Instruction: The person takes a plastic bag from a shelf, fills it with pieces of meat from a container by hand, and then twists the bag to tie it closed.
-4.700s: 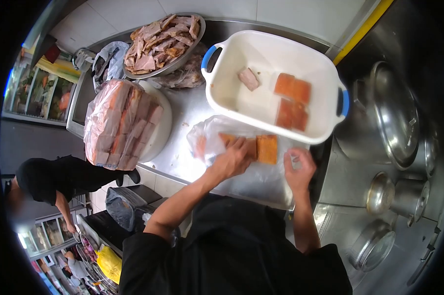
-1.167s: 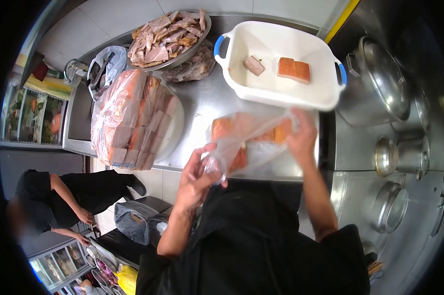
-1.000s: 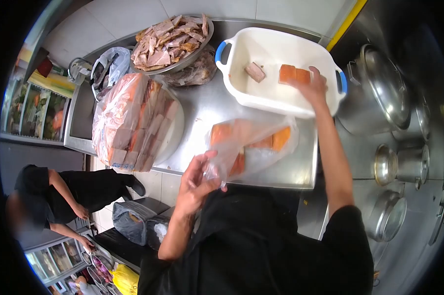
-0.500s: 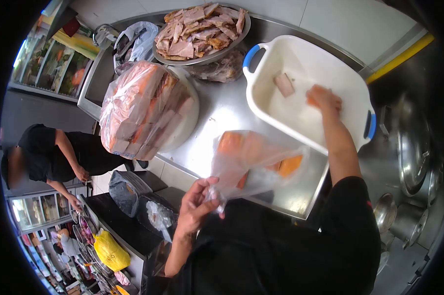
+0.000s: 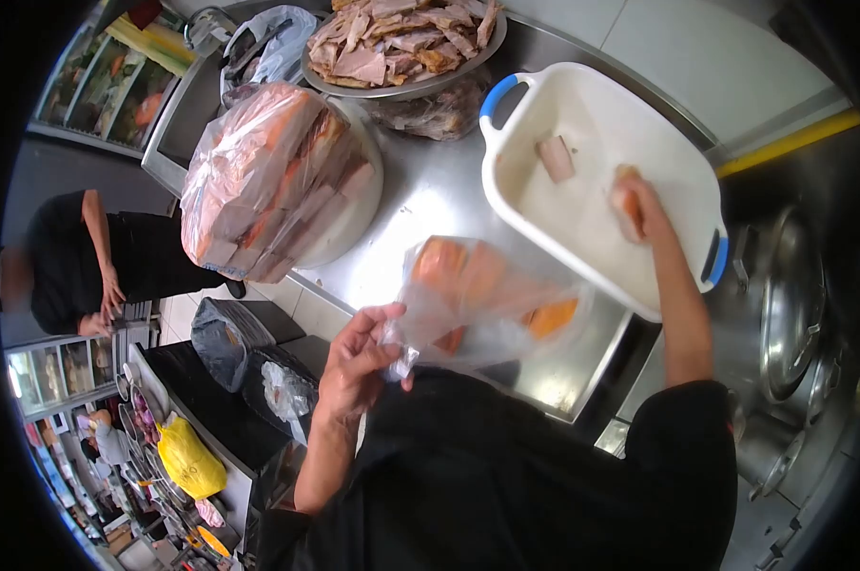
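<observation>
My left hand (image 5: 356, 366) is closed on the gathered edge of a clear plastic bag (image 5: 497, 328). Several orange-skinned chunks of meat (image 5: 482, 279) show through the film of that bag, which rests on the steel table. Inside the white tub with blue handles (image 5: 516, 176), my right hand (image 5: 651, 207) grips a piece of meat (image 5: 628, 205), its orange skin partly showing and the rest covered by my fingers. Another pale, flat piece of meat (image 5: 556, 159) lies on the tub's floor, left of my right hand.
A large clear bag packed with meat slabs (image 5: 268, 181) sits in a white round container (image 5: 359, 205) to the left. Behind it, a steel bowl (image 5: 411, 92) is heaped with cut meat. A co-worker (image 5: 116, 247) stands at far left. Steel lids (image 5: 787, 305) are at right.
My right hand has shifted slightly within the tub, and the meat in it has turned upright. My left hand keeps the bag's edge. The co-worker's hands have come together.
</observation>
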A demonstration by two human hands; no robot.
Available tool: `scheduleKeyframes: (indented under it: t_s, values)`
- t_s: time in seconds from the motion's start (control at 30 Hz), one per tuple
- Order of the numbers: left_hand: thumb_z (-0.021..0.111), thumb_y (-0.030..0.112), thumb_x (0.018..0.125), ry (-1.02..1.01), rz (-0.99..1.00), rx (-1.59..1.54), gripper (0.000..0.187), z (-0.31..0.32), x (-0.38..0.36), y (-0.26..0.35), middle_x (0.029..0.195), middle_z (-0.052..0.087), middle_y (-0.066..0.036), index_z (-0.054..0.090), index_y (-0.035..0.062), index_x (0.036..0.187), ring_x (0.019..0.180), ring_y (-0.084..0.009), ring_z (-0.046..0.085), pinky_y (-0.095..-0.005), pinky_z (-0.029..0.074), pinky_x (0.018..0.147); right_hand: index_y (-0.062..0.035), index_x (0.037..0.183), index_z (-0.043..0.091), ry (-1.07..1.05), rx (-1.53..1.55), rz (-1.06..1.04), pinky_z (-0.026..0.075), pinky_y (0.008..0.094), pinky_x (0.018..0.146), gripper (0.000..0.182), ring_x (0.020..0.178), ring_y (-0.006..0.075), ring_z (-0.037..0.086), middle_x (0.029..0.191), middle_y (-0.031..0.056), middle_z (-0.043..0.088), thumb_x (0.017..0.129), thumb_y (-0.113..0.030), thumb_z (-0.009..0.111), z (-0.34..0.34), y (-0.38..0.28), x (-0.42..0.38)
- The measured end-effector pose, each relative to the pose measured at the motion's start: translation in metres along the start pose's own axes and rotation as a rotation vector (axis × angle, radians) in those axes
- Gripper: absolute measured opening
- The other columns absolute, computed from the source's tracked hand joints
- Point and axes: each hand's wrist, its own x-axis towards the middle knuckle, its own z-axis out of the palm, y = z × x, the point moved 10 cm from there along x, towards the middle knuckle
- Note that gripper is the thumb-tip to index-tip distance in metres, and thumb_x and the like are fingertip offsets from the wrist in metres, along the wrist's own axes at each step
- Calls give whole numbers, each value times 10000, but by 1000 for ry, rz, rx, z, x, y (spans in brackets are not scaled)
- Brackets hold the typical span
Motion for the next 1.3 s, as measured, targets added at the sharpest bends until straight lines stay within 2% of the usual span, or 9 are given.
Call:
scheduleKeyframes:
  t_s: [0.1,0.23,0.33,0.47,0.6,0.7,0.83,1.13,1.3]
  values:
    - [623,-15,828,14,6,-16,496,0,2,1,943,646,-112,514,-54,1310,718,-213,652,-352,582,573,-58,1353,518,-235,725,-225,509,458,979,724,1153,296,584,1228,126,590,716,-350,700,-9,-31,-42]
    - [626,-3,816,-30,-18,-44,537,2,5,1,962,645,-137,492,-61,1332,726,-232,654,-356,578,596,-84,1435,462,-594,925,-802,479,462,1060,803,1270,316,506,1385,123,487,720,-342,723,-3,-87,-214]
    - [611,-7,806,-112,-32,-45,561,6,8,3,965,643,-150,477,-68,1347,738,-240,655,-361,579,613,-46,1426,436,-670,1056,-646,494,447,1032,1012,1257,298,504,1392,125,460,567,-427,812,67,-77,-324]
    - [601,-1,809,-274,-111,-61,558,18,3,-1,1059,613,-157,484,-51,1353,845,-254,651,-371,581,667,19,1406,467,-1005,1194,-519,395,461,1131,1113,1276,281,508,1395,159,512,668,-782,696,165,-23,-362]
    - [596,59,734,-355,-135,-1,707,21,2,-8,1111,609,-192,413,-71,1405,845,-285,662,-397,578,693,9,1459,393,-743,1205,-1,485,411,1052,983,1188,314,587,1317,167,570,553,-230,689,226,95,-301]
    - [605,83,719,-330,-76,-98,784,19,7,4,1211,566,-206,355,-46,1451,941,-297,651,-421,574,722,12,1467,381,-707,1134,4,460,427,1085,968,1241,337,565,1354,175,556,565,-195,665,227,94,-309]
    - [638,101,698,-564,-171,-191,910,35,0,-1,1265,538,-235,254,3,1518,1049,-372,634,-464,570,754,3,1425,422,-378,694,-18,494,412,991,860,1161,287,582,1261,142,582,634,-210,685,216,116,-293]
    - [630,71,691,-717,-469,-221,917,52,-28,-50,1276,494,-246,258,22,1528,1110,-438,615,-508,547,902,-135,1227,596,-158,1355,-92,520,425,926,547,1043,282,632,1135,64,649,716,-318,665,217,72,-304]
    - [638,128,722,-697,-534,-344,886,44,-21,-47,1275,498,-248,272,18,1521,1105,-442,613,-517,542,907,-176,1229,607,-333,1622,-281,549,458,871,558,1031,269,643,1137,53,651,700,-337,681,213,41,-315]
